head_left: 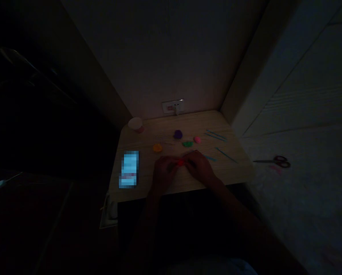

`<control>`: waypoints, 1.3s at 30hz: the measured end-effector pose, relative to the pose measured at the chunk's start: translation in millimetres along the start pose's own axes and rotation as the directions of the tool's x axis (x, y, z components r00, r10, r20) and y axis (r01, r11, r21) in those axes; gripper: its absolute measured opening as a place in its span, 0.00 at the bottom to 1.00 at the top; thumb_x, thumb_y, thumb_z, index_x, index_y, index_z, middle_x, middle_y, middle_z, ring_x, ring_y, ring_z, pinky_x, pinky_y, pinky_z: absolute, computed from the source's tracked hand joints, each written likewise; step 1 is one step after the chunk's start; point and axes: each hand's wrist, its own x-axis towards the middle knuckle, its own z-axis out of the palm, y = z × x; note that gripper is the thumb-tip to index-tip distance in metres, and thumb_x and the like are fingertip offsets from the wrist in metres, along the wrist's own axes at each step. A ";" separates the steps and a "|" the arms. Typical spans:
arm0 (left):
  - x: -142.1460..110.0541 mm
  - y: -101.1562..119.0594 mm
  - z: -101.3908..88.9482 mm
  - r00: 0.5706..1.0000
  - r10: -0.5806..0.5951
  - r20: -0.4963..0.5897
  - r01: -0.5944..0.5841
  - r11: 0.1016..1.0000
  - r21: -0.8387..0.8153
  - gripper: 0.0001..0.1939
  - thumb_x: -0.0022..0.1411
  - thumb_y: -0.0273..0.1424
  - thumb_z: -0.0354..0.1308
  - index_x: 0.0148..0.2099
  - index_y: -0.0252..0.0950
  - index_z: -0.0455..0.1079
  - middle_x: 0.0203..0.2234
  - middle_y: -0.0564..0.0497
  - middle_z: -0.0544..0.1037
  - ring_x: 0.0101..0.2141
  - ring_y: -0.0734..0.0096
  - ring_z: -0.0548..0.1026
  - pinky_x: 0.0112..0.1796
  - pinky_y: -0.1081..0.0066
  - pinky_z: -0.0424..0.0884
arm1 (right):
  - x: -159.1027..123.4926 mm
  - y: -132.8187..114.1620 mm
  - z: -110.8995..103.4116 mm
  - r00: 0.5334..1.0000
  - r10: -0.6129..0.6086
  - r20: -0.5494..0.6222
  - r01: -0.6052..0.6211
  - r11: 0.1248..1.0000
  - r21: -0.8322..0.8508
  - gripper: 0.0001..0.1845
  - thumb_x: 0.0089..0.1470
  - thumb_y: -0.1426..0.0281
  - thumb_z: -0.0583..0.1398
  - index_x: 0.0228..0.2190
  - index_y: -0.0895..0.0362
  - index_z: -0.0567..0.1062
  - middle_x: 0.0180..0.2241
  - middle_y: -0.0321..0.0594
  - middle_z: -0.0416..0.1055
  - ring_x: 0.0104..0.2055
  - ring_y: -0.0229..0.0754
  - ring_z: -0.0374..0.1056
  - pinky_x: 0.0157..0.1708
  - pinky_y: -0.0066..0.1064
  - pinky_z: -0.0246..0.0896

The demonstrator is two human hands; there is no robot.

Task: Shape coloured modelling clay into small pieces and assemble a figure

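Pinching a small red lump point(181, 162) between both hands: fingers of the left hand point(163, 172) closed on its left side, those of the right hand point(201, 166) on its right. Lump located just above the desk point(148, 189), near its front edge; exact shape too dark to tell.

Progress, judged from layout: red piece in work, degree of finish unclear. Four other lumps out of hand and separate: orange point(157, 148) beyond the left hand; purple point(178, 134) farthest back; green point(187, 144) and pink point(197, 139) side by side. Blue sticks point(216, 135) loose at right, one partly behind the right hand; none seen joined to a lump. No assembled item visible.

Periphery: pale cup point(135, 123) at back left, lit phone point(129, 168) at left, wall socket point(168, 108) behind, scissors point(270, 161) on the floor at right.
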 end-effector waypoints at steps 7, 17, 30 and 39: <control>2.2 6.0 3.5 1.000 -0.012 -0.002 0.012 0.999 0.044 0.07 0.62 0.28 0.70 0.43 0.42 0.78 0.47 0.49 0.85 0.49 0.56 0.79 0.54 0.51 0.71 | 2.8 -0.6 -0.5 1.000 -0.031 0.001 0.031 0.998 0.050 0.11 0.61 0.77 0.61 0.39 0.53 0.82 0.40 0.44 0.82 0.45 0.52 0.73 0.49 0.47 0.68; 7.3 13.1 16.6 1.000 0.019 -0.018 -0.018 0.999 0.032 0.10 0.62 0.24 0.66 0.45 0.39 0.75 0.40 0.49 0.82 0.42 0.61 0.79 0.46 0.61 0.75 | -0.9 -1.6 0.4 0.997 0.069 -0.038 -0.067 0.996 0.063 0.12 0.63 0.76 0.56 0.43 0.55 0.77 0.43 0.48 0.79 0.46 0.51 0.73 0.49 0.44 0.69; 8.1 17.5 12.5 1.000 0.023 -0.008 -0.023 0.999 0.031 0.06 0.61 0.26 0.68 0.40 0.41 0.80 0.36 0.48 0.83 0.41 0.58 0.79 0.46 0.57 0.77 | -1.1 -2.3 -1.8 0.996 0.086 -0.032 -0.084 0.995 0.044 0.09 0.63 0.74 0.58 0.42 0.54 0.77 0.41 0.46 0.79 0.44 0.50 0.73 0.47 0.43 0.70; 6.9 -0.2 12.1 0.973 -0.109 -0.206 0.047 0.958 -0.284 0.07 0.61 0.33 0.69 0.42 0.39 0.78 0.44 0.46 0.82 0.46 0.62 0.80 0.48 0.61 0.79 | -0.3 -4.0 -2.0 0.996 0.073 -0.045 -0.068 0.992 0.111 0.09 0.64 0.69 0.62 0.46 0.54 0.78 0.45 0.47 0.81 0.47 0.50 0.76 0.50 0.44 0.71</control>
